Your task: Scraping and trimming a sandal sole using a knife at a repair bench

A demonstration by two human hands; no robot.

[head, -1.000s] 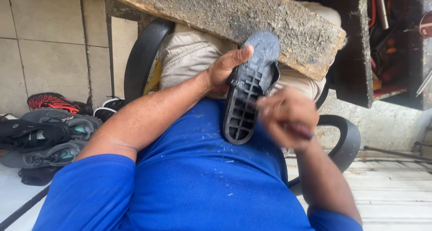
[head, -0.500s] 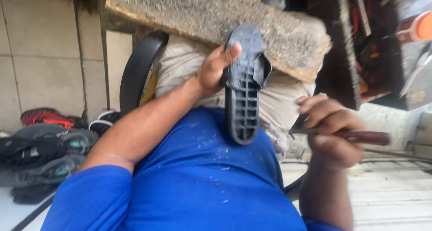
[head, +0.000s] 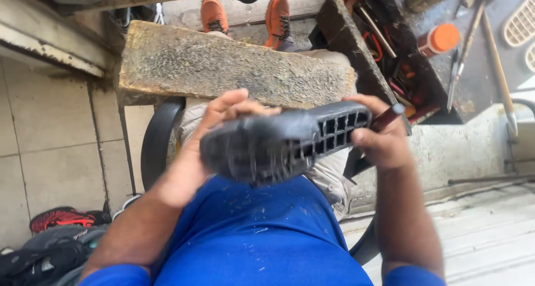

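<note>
A black rubber shoe sole with a grid of square cells lies sideways above my lap. My left hand grips its smooth end from behind. At the gridded end, my right hand touches the sole while also closing on a dark red tool handle. The tool's working end is hidden behind the sole and my hand.
A rough worn board lies across my knees over a black chair. An open box of tools and an orange-capped bottle stand at the right. Shoes are piled on the tiled floor at the lower left.
The sole has turned from upright to lying sideways. My right hand, which was apart at the right with the tool, has come onto the sole's gridded end. The view tilted up.
</note>
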